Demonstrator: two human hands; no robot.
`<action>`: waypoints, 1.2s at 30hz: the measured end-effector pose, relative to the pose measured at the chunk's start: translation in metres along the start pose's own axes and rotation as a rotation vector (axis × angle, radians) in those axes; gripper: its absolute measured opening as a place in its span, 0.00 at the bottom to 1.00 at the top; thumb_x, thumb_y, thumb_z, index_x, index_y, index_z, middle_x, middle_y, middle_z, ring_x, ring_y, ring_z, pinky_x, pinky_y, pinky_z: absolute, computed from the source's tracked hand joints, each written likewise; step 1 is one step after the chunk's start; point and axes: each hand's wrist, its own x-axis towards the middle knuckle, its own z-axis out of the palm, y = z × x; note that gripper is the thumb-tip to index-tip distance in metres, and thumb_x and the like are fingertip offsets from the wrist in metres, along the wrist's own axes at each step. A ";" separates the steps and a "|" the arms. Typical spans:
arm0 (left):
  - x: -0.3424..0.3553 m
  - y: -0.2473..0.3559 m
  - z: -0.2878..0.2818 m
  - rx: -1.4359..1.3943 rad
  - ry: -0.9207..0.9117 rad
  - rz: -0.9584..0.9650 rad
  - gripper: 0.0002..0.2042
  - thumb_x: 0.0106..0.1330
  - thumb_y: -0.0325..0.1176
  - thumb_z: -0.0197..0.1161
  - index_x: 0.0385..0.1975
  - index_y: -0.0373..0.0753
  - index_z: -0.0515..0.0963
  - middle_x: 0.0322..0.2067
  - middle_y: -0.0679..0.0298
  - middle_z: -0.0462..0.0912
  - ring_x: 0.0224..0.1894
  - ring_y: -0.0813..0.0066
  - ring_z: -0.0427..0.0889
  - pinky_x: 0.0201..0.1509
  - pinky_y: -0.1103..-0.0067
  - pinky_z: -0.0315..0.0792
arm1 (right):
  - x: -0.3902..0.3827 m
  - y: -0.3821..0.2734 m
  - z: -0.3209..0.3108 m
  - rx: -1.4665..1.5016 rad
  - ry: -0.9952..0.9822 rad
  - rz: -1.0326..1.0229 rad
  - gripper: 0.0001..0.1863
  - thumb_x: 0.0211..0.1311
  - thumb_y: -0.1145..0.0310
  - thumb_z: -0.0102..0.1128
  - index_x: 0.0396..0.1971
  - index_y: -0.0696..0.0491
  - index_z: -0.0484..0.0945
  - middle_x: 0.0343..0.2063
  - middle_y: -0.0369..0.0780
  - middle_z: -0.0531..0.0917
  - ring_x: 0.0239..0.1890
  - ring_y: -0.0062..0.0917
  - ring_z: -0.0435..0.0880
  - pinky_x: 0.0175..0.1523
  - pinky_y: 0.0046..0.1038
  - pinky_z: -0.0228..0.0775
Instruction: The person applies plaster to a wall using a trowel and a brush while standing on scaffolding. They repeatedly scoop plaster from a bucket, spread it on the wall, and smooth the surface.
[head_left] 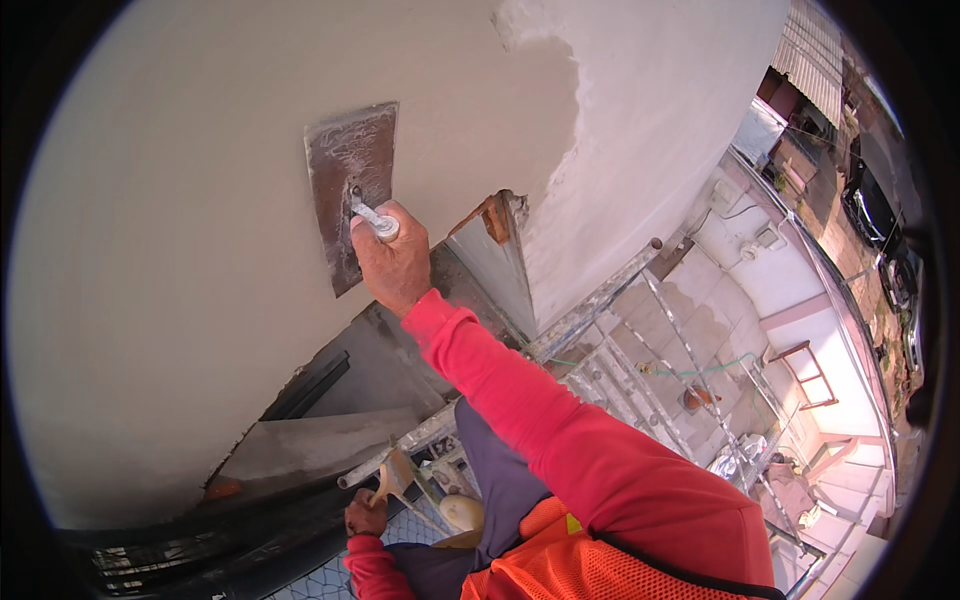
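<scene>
Head view, and from where I stand the right hand (395, 255) is clamped on the pale, smeared handle (378, 222) of a trowel (338, 165), fingers wrapped round it and thumb side toward the blade. That trowel is up on the wall (190, 240), its long, flat, brownish blade lying against or very close to the smooth grey-beige coat, and whitish streaks show across its back. To the right of it the coat ends in a ragged edge, beyond which a whiter patch (660, 110) of the wall begins. Just right of the hand, a corner of an opening shows bare orange brick (495, 220). Low down, the left hand (366, 515) has its fingers curled on a tan, wooden-looking piece (396, 474), though I cannot tell what kind of tool it is. A pale rounded object (461, 512) sits near it, beside the person's dark trouser leg (490, 470). Red sleeves (590, 430) cover both arms, with an orange mesh vest (550, 560) at the bottom. Paint-spotted scaffold bars (610, 295) cross past the knee, and well below them a green hose (700, 371) runs over the paving near a wooden frame (822, 390).
</scene>
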 end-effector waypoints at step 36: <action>-0.008 0.010 0.012 0.092 -0.090 0.012 0.15 0.57 0.46 0.73 0.35 0.43 0.87 0.33 0.52 0.90 0.40 0.49 0.89 0.48 0.60 0.81 | 0.169 -0.019 -0.248 0.085 0.092 0.221 0.12 0.67 0.63 0.64 0.29 0.55 0.77 0.15 0.32 0.72 0.15 0.18 0.67 0.20 0.28 0.62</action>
